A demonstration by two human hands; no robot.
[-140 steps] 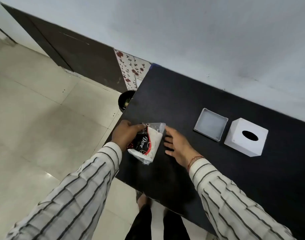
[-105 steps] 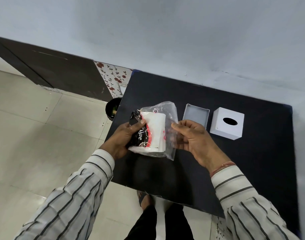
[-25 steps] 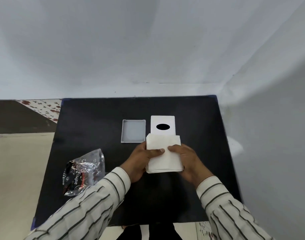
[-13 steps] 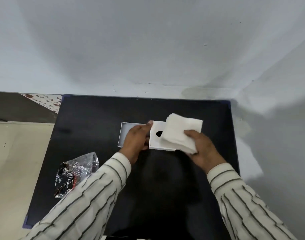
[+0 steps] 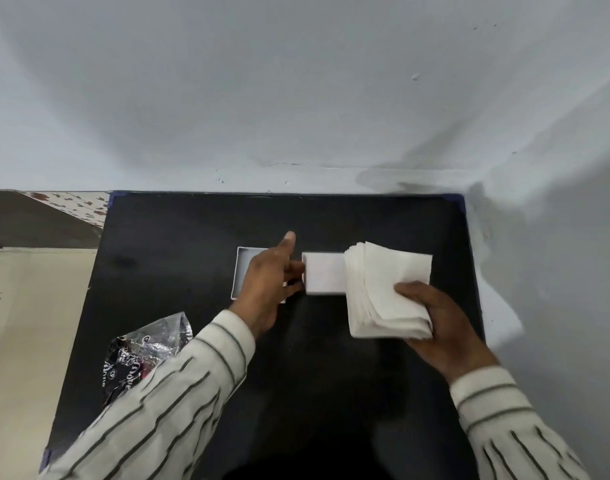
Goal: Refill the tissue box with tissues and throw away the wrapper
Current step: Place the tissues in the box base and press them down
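My right hand [image 5: 438, 327] grips a thick stack of white tissues [image 5: 386, 289] above the right part of the black table [image 5: 331, 393]. The white tissue box [image 5: 322, 273] stands in the middle of the table, partly hidden behind the stack; a plain white face shows and its oval opening is out of sight. My left hand [image 5: 269, 282] holds the box's left side, index finger stretched out. The box's shallow grey base tray [image 5: 243, 268] lies just left of the box, partly under my left hand. The empty crumpled wrapper [image 5: 144, 355] lies at the table's left front.
White walls close the table in at the back and on the right. To the left the table ends at a tiled floor [image 5: 30, 323], with a dark panel [image 5: 37, 220] along the wall.
My right hand has drawn the tissue stack rightward and nearer to me, off the box. My left hand has turned the box, so its oval opening no longer shows.
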